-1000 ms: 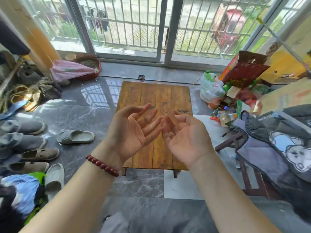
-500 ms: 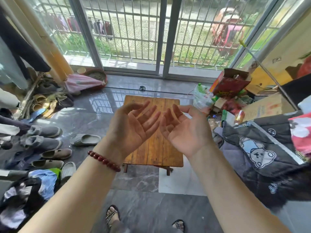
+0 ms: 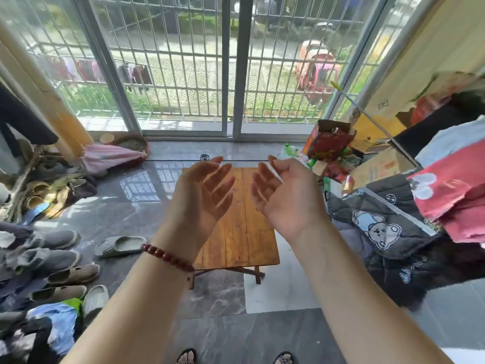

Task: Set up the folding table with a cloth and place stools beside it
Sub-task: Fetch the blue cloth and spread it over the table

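Observation:
A low wooden folding table (image 3: 241,240) stands unfolded on the grey tiled floor in the middle of the view, its plank top bare. My left hand (image 3: 202,198), with a red bead bracelet at the wrist, and my right hand (image 3: 283,195) are raised palm-up in front of the table. Both are empty with relaxed fingers, and they are a little apart. They hide part of the table top. No stool shows in the head view. Dark bear-print fabric (image 3: 380,227) and red cloth (image 3: 451,195) lie piled at the right.
Shoes and slippers (image 3: 118,245) crowd the floor at the left. Bags, a cardboard box (image 3: 378,166) and bottles sit at the right by the wall. A barred sliding glass door (image 3: 231,74) closes the far side. My sandalled feet (image 3: 186,357) show at the bottom edge.
The view has pulled back and tilted up, so the table looks smaller and farther. My hands have drifted apart and risen slightly. They stay empty.

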Tool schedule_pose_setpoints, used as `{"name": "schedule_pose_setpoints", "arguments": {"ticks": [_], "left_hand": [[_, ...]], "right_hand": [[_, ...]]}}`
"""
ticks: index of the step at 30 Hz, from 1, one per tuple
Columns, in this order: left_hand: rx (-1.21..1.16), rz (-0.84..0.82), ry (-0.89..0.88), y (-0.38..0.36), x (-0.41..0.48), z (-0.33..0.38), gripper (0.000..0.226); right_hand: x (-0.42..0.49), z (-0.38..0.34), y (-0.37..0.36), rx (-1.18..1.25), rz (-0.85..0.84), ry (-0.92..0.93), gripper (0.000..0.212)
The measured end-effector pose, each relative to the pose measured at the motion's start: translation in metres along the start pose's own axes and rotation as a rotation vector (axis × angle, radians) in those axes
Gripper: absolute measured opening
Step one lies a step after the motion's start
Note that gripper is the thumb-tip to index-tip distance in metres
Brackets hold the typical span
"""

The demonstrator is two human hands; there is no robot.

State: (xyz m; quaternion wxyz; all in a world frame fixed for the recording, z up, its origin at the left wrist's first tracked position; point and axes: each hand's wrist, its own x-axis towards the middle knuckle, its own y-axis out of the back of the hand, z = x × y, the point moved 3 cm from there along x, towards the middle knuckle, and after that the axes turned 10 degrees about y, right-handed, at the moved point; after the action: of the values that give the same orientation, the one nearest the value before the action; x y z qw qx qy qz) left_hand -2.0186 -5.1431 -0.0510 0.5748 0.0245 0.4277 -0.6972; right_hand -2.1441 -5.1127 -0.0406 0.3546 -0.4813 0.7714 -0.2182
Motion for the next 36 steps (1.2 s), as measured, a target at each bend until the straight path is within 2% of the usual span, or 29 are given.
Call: {"name": "schedule_pose_setpoints", "arguments": {"ticks": [5, 9, 17, 23, 30, 36], "left_hand": [[0.152, -0.050, -0.031, 0.011, -0.010, 0.028, 0.023], [0.229, -0.154, 0.007, 0.021, -0.008, 0.038, 0.022], [0.343, -0.337, 0.152, 0.011, -0.025, 0.028, 0.018], [0.507, -0.504, 0.253, -0.006, -0.043, 0.001, 0.018], [0.727, -0.709, 0.287, -0.029, -0.068, -0.049, 0.013], [0.762, -0.791, 0.435, -0.054, -0.118, -0.113, 0.015]], "right_hand": [[-0.019, 0.014, -0.022, 0.060, 0.055, 0.097, 0.009], [-0.032, 0.025, -0.031, 0.068, 0.089, 0.204, 0.009], [-0.073, 0.039, -0.022, 0.109, 0.291, 0.386, 0.011], [-0.109, 0.031, -0.002, 0.147, 0.423, 0.506, 0.015], [-0.165, 0.024, 0.037, 0.204, 0.562, 0.616, 0.014], [-0.235, 0.020, 0.080, 0.301, 0.677, 0.719, 0.012]]}}
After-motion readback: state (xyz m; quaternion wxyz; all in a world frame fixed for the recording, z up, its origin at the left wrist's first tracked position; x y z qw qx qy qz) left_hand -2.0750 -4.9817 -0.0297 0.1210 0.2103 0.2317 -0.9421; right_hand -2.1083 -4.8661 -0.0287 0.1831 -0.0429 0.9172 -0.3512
